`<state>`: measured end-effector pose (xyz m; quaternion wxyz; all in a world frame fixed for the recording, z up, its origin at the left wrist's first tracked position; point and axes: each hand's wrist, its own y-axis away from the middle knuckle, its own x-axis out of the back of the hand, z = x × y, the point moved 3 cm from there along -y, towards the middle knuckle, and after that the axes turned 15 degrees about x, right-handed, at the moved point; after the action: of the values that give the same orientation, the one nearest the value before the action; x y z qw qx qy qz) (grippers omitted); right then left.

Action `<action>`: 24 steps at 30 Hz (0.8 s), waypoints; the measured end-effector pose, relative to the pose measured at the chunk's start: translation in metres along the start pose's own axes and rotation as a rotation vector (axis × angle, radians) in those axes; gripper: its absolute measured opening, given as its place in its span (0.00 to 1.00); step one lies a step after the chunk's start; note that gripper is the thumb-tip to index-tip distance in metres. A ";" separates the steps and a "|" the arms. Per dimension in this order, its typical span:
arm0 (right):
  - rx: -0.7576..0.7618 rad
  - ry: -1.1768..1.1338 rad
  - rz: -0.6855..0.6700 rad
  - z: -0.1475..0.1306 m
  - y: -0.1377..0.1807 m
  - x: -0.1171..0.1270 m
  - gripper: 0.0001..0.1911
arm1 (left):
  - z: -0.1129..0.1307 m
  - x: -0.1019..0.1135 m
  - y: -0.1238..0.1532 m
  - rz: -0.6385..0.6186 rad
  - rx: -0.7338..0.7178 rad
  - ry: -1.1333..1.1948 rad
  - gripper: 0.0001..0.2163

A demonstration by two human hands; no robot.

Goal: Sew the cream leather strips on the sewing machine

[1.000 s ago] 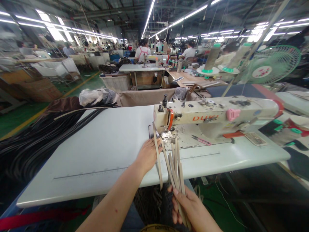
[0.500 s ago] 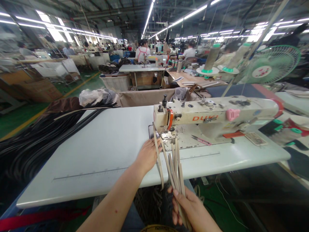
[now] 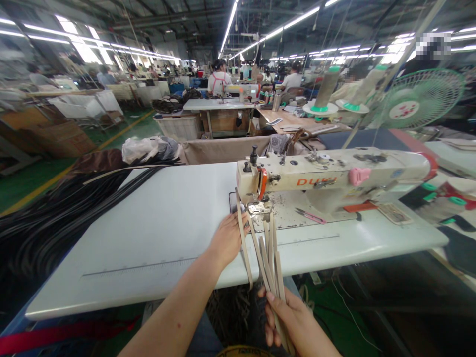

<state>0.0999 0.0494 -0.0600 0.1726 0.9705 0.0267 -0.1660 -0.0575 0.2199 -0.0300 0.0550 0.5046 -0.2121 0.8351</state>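
Just left of the presser foot (image 3: 258,208) of a sewing machine (image 3: 334,171), my left hand (image 3: 229,234) rests on the table, fingers together at a beige strip near the foot. Its fingertips are partly hidden. One long beige strip (image 3: 244,250) hangs from the machine head across these fingers and past the table's front edge. Below that edge, my right hand (image 3: 284,317) is closed round a bundle of narrow beige strips (image 3: 270,270), whose upper ends fan out over the table. One strip of the bundle runs up to the presser foot.
Pink-handled thread snips (image 3: 310,215) lie on the machine bed. Black strips (image 3: 67,218) are heaped over the table's left end. A green fan (image 3: 420,101) and thread cones (image 3: 325,94) stand at the right rear. Other people sit farther back.
Both hands and the strips stay almost exactly where they were. Far off at the upper right, a person's head has shifted slightly.
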 end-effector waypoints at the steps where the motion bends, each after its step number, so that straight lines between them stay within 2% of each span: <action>1: -0.001 -0.002 0.001 0.000 0.000 0.000 0.34 | 0.000 0.000 0.000 0.004 -0.003 0.004 0.18; 24: -0.018 0.041 -0.014 -0.005 0.001 -0.002 0.36 | 0.001 0.001 0.000 0.006 -0.008 -0.002 0.17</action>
<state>0.0996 0.0503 -0.0545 0.1797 0.9720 0.0384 -0.1468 -0.0574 0.2199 -0.0285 0.0540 0.5044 -0.2169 0.8340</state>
